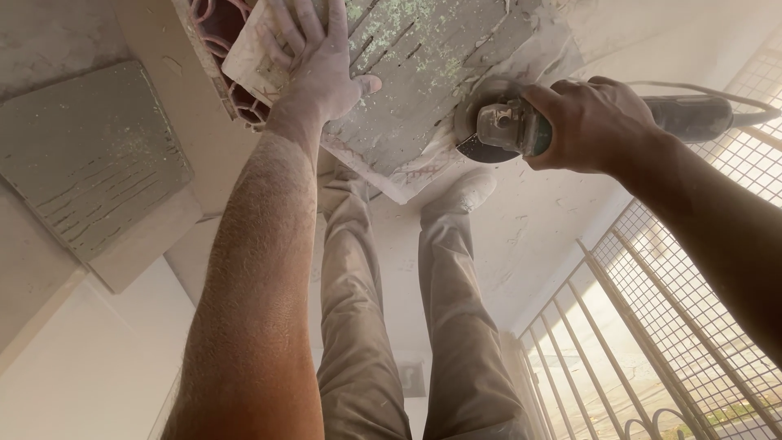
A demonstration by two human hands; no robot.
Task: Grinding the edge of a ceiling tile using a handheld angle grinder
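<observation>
Fingers (303,28) of the left hand (322,69) were spread wide and pressed flat on a dusty grey tile (423,73), palm down, pinning it rather than gripping it. The tile lay on top of a reddish hollow brick (220,49), with its near corner jutting out over the floor just above the person's pale shoes (464,194). The right hand (590,126) was wrapped tightly around the body of a green angle grinder (521,126), and its disc (481,147) stood at the tile's right-hand edge, touching or just beside it; the haze of dust there made it impossible to say which. A cable trailed off from the grinder's tail toward the metal mesh railing (692,269) on the right.

Judging by the white powder on the trousers (407,326), forearms and floor, cutting was the step in hand, with the disc working at the edge of the tile. I would say the next move called for the left hand to keep its weight steady and well clear of the disc's line, while the right guided the grinder evenly along the cut. Another grey slab (90,155) rested apart on the left, near a pale wall.
</observation>
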